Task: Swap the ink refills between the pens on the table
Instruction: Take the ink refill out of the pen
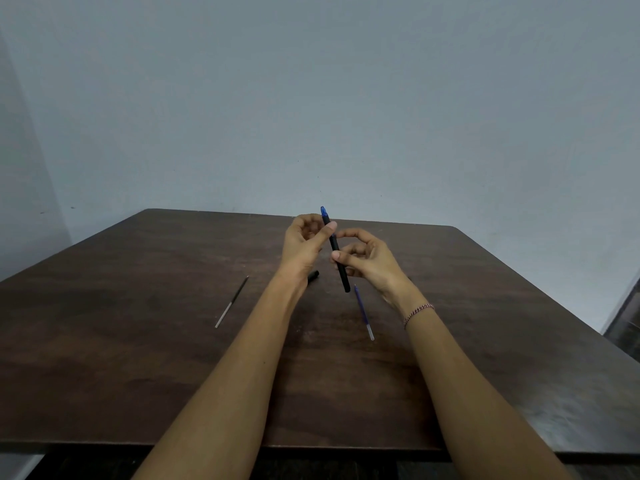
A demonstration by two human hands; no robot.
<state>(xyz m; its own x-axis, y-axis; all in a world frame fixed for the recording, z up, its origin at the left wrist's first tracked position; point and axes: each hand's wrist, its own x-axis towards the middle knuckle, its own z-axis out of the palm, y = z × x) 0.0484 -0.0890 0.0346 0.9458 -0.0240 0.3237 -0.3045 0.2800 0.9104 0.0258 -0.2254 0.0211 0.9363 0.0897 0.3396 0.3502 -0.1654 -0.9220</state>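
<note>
Both hands hold one black pen [336, 252] with a blue end piece above the middle of the dark wooden table [138, 341]. My left hand [304, 242] pinches the pen's upper part near the blue end. Lower down the barrel, my right hand [367, 259] grips it with thumb and fingers. A blue ink refill [363, 313] lies on the table just below the pen. A dark refill [231, 301] rests on the table to the left. A black pen part [313, 274] lies behind my left wrist, mostly hidden.
The table's far edge meets a plain grey wall [311, 98]. A red-and-white thread band [418, 313] circles my right wrist. The table's near edge runs across the bottom of the view.
</note>
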